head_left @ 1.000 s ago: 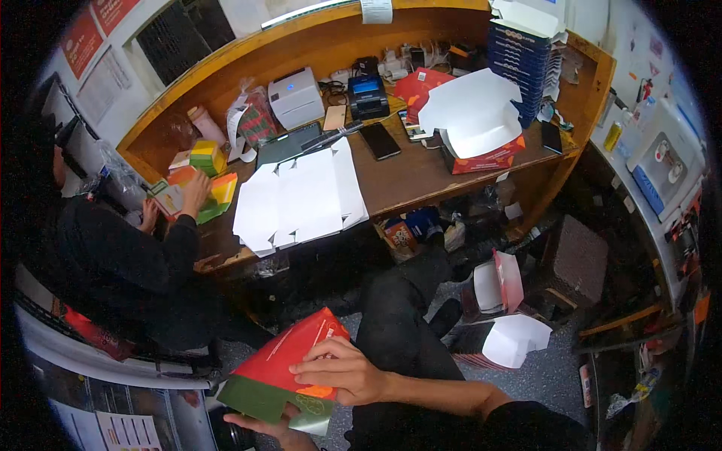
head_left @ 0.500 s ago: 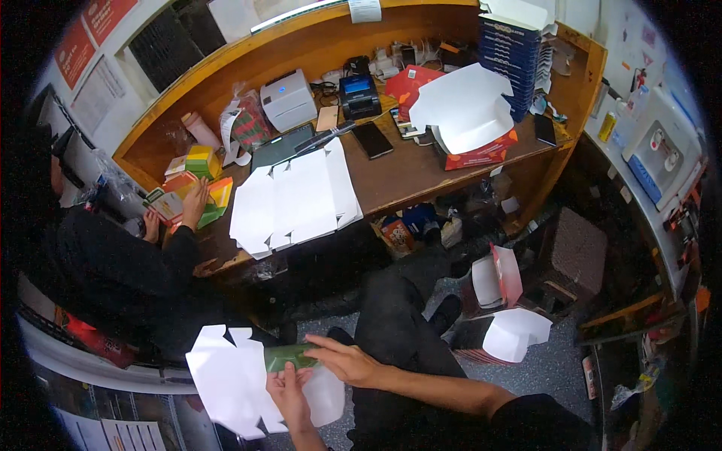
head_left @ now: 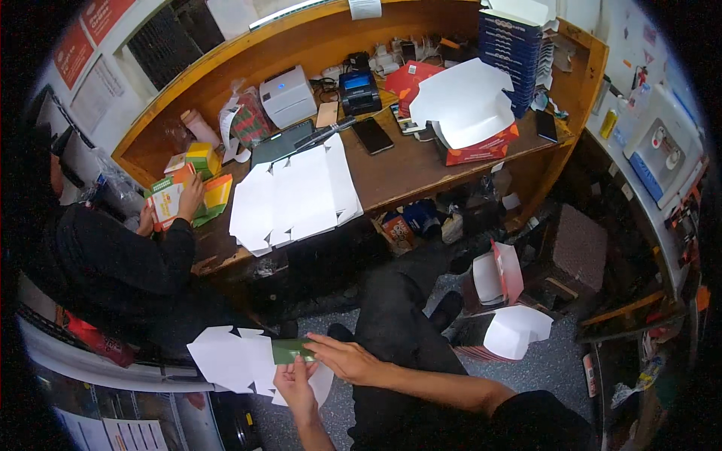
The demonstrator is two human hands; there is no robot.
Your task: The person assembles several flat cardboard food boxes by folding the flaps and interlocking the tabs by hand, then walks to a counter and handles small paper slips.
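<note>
Low in the middle, I hold a flat carton blank, white with notched edges and one green panel. My left hand grips its lower side, with the thumb on the green panel. My right hand lies against that panel's right edge, fingers stretched out and close together; whether they pinch the card is hard to see. At the left end of the desk, a co-worker's hands hold an orange, white and green carton.
White flat blanks lie stacked on the desk. Behind them stand a label printer and a phone. Open red boxes and stacked blue boxes stand at right. More opened boxes sit on the floor.
The blank in my hands has tilted, so its white part looks shallower and its lower edge sits higher. My left hand has moved slightly right. The co-worker's carton has turned.
</note>
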